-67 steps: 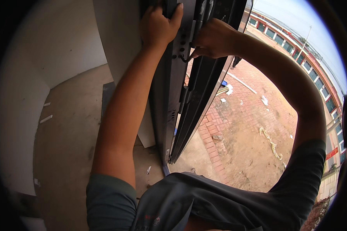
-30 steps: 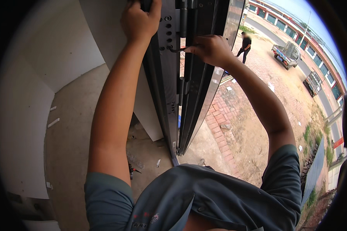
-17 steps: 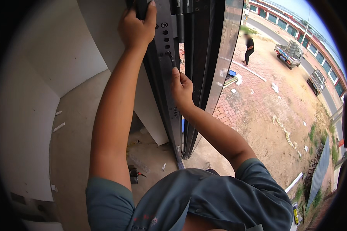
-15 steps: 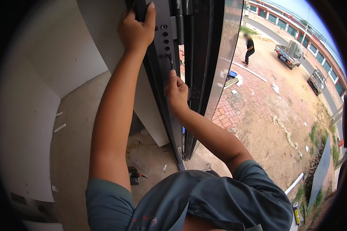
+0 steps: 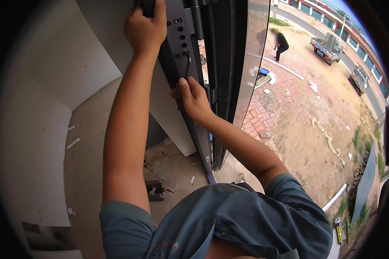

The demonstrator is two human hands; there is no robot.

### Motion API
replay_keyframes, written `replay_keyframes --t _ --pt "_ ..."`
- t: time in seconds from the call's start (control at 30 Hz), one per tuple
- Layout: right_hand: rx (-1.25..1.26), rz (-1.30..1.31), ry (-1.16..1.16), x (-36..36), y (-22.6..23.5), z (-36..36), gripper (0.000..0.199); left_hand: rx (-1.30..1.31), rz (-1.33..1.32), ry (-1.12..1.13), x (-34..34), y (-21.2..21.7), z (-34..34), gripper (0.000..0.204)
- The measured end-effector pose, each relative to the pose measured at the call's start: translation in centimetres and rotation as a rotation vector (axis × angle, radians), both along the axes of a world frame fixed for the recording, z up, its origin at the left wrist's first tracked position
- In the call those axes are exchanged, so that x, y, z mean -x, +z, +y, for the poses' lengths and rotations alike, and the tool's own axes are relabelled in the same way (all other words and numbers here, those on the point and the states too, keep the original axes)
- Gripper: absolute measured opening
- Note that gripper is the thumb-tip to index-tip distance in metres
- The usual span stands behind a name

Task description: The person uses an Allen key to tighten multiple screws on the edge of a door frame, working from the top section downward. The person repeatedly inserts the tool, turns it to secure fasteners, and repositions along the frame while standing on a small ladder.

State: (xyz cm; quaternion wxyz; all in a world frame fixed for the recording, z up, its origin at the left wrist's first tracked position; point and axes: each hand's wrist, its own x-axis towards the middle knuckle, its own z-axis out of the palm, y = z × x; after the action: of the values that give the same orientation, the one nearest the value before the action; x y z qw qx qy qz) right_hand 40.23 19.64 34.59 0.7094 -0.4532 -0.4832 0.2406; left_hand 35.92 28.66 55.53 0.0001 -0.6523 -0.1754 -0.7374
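A black L-shaped hex key [image 5: 188, 67] has its short end at a fitting on the edge of a dark metal door panel [image 5: 172, 39], just below a column of round holes. My right hand [image 5: 195, 100] is closed around the lower part of its long arm, thumb on top. Higher up, my left hand [image 5: 146, 32] wraps round the panel's edge, its fingertips partly hidden behind the metal. Right of the holes runs a dark hinge [image 5: 197, 21], beside the darker frame [image 5: 224, 56].
Black tools [image 5: 154, 190] lie on the indoor concrete floor by a pale wall [image 5: 34, 129]. Outdoors, a person in black [image 5: 282, 43] bends over brick paving [image 5: 285, 90]. Two small trucks [image 5: 327, 48] stand farther off. A corrugated sheet [image 5: 364, 183] lies at right.
My right hand has swung the hex key's lower end to the left, so the key now slants. My left hand keeps its grip. The person outdoors bends lower.
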Motion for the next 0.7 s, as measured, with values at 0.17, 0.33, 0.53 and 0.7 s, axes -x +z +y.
replay_keyframes --t 0.17,0.33,0.53,0.7 --pt "0.094 0.352 0.079 2.4 2.6 -0.3 0.036 0.006 0.001 -0.026 -0.5 -0.2 0.2 0.041" --pt "-0.008 0.563 0.228 4.9 4.1 0.9 0.033 -0.017 0.024 0.026 0.0 0.0 0.3 0.042" --pt "-0.134 0.414 0.339 3.2 2.2 1.3 0.032 -0.015 0.025 0.056 -0.1 0.1 0.1 0.043" --pt "-0.166 0.347 0.357 2.8 1.6 1.8 0.032 -0.021 0.021 0.057 -0.1 0.0 0.3 0.043"
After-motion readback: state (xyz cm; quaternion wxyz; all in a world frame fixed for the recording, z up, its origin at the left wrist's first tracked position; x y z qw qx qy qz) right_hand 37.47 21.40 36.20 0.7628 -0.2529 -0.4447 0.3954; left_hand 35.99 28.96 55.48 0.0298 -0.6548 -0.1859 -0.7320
